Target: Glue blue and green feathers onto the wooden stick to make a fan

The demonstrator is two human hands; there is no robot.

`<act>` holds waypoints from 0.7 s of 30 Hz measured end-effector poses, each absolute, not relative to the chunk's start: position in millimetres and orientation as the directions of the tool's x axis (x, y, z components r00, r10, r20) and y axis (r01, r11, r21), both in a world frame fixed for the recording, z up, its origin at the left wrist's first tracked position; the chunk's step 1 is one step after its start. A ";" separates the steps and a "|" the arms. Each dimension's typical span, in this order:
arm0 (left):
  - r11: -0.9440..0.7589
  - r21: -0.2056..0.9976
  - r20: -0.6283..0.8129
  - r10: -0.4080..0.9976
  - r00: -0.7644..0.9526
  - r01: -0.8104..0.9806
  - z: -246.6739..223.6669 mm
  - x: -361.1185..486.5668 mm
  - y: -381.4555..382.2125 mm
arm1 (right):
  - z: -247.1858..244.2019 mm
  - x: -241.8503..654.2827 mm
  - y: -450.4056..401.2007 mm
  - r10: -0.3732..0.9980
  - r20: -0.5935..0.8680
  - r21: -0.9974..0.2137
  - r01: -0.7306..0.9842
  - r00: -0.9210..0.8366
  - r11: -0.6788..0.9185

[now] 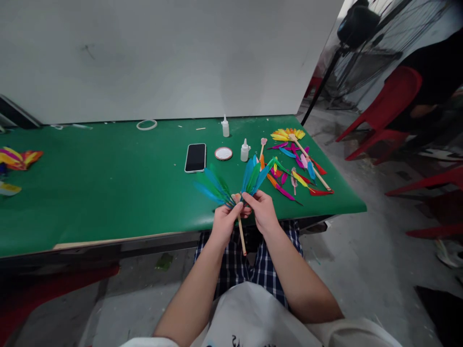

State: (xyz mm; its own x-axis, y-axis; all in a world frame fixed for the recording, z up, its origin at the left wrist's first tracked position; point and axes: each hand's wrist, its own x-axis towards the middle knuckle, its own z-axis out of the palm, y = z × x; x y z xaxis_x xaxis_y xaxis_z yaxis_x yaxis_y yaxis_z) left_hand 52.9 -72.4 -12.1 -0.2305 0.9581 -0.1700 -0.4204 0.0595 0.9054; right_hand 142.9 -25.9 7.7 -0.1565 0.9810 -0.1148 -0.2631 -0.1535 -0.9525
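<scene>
Blue and green feathers (252,174) fan out in two groups from the top of a wooden stick (241,233), just over the table's front edge. My left hand (224,218) is closed on the feather fan where the left group meets the stick, thumb in front. My right hand (261,207) pinches the base of the right group of feathers. The stick points down below both hands, toward the lap. Behind the fan stand a white squeeze bottle (245,151), a second bottle (225,127) and a round white dish (223,153) with a red rim.
On the green table (108,183), a phone (196,157) lies left of the dish. Loose coloured feathers (284,178) and a yellow feather fan (288,135) lie at the right. A tape ring (146,125) rests near the wall. A person sits on a red chair (394,99) at the right.
</scene>
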 end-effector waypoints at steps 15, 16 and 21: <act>0.107 0.888 -0.219 0.954 -0.205 -0.447 -11.0 50.5 -71.2 | 10.1 150.0 -24.7 0.999 -0.016 -0.989 -0.145 -0.033 -0.020; 0.109 0.887 -0.220 0.954 -0.204 -0.448 -10.8 50.3 -71.2 | 9.8 150.0 -24.4 0.999 -0.013 -0.990 -0.142 -0.033 -0.018; 0.130 0.881 -0.236 0.954 -0.184 -0.454 -9.1 50.0 -71.8 | 9.4 150.4 -23.5 0.999 0.002 -0.992 -0.123 -0.036 -0.003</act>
